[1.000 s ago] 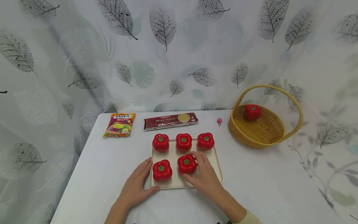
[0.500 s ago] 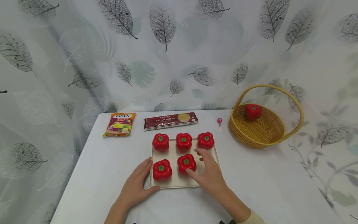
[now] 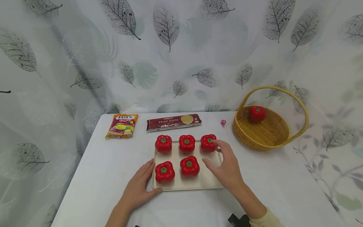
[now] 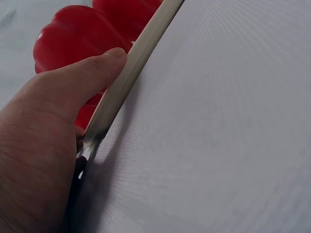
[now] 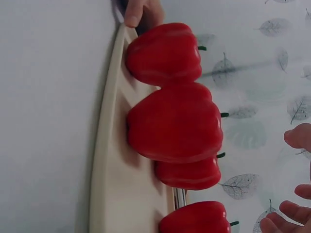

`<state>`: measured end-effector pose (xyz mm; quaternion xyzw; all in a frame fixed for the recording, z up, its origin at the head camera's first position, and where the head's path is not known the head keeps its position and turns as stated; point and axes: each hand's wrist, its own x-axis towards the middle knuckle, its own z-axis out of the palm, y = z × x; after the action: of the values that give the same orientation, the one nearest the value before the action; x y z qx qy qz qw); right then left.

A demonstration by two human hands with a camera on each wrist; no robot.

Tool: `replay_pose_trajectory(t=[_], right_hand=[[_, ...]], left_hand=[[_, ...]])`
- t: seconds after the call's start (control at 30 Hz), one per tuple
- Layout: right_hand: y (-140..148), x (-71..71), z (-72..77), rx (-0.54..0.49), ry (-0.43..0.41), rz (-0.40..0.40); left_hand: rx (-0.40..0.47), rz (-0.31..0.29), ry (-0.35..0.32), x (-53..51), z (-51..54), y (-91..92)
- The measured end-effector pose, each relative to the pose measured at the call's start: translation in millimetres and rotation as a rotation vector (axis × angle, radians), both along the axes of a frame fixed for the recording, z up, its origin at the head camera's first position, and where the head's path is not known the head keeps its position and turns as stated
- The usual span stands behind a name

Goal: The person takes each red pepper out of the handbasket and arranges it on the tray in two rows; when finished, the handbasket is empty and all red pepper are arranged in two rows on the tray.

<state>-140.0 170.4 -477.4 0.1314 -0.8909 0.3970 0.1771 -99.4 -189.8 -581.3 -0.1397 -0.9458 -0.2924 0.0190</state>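
Observation:
A cream tray [image 3: 201,184] bears red bell peppers in two rows: three at the back and two in front. My left hand [image 3: 137,186] rests against the tray's left side, fingers extended; in the left wrist view its thumb [image 4: 99,70] presses on the rim. My right hand [image 3: 227,167] hovers over the tray's right side, thumb and fingers apart, holding nothing. Its fingertips are close to the back right bell pepper [image 3: 208,145]; whether they touch it I cannot tell. The front right bell pepper [image 3: 189,166] stands left of that thumb. In the right wrist view, spread fingers [image 5: 291,211] appear beside the peppers.
A yellow wicker basket [image 3: 263,143] with a tall handle stands at the right, holding one red bell pepper [image 3: 257,114]. Along the back lie a candy bag [image 3: 122,126], a long brown packet [image 3: 173,123] and a pink lollipop [image 3: 223,123]. Leaf-patterned cloth hangs behind the table.
My right hand has let go of the front right pepper and moved right and back, towards the back right pepper. The left hand stays at the tray.

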Motion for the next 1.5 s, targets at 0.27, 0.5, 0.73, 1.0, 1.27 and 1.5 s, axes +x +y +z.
replay_pose_trajectory(t=[0.27,0.5,0.73,1.0,1.27,1.5], right_hand=[[27.9,-19.9,24.2,0.039,0.066,-0.084],[55.0,-37.7,49.2,0.009,0.098,-0.142],[80.0,-60.3,53.5,-0.022,0.116,-0.203],[112.2,-85.4,50.0,-0.016,0.033,-0.295],[143.6,-104.9,47.7,0.012,-0.066,-0.354],[163.8,-125.2,47.2,0.041,-0.172,-0.38]], left_hand=[[0.007,-0.003,0.012,1.9,-0.3,-0.2],[0.007,-0.014,0.013,-0.4,-2.3,-1.5],[0.004,-0.017,0.021,-2.3,-3.1,-2.3],[-0.008,-0.01,0.005,-2.6,-5.6,-1.0],[-0.007,-0.007,0.002,-2.0,-5.5,-0.4],[-0.001,-0.007,-0.004,-2.5,-6.1,0.2]])
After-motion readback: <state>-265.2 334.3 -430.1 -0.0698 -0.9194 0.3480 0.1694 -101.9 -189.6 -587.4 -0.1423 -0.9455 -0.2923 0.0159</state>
